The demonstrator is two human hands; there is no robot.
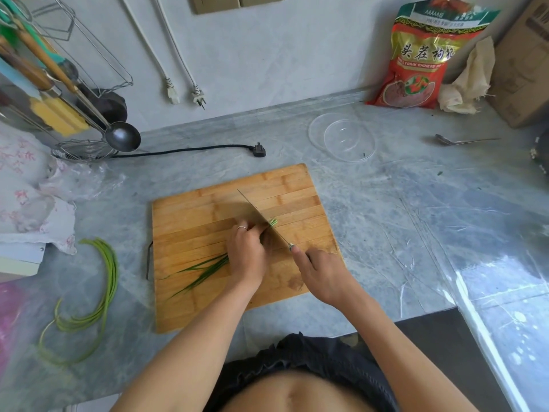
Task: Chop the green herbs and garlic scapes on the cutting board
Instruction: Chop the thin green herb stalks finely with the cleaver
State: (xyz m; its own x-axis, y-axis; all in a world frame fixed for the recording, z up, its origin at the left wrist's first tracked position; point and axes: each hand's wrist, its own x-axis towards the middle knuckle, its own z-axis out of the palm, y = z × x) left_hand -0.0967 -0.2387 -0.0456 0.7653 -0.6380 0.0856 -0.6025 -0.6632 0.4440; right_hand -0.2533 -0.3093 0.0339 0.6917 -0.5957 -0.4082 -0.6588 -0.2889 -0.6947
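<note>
- Fingers of the left hand (pixel 248 251) curl down over a bunch of green herbs (pixel 205 270) near the middle of the cutting board (pixel 190 209), pinning it; the hand covers the bunch's middle, so only the leaf tips toward the board's left edge and short cut ends beside the blade show.
- Right hand (pixel 322 276) grips the knife (pixel 261 220) handle, which is almost wholly hidden in the fist; the blade slants across the board's centre, touching the left knuckles.
- Garlic scapes (pixel 101 295) lie off the board, on the counter (pixel 386 209) to its left.
- Beyond the board's far right corner sits a clear glass bowl (pixel 341 139).
- A red bag (pixel 421 58) leans on the wall behind that, its top slightly blurred.
</note>
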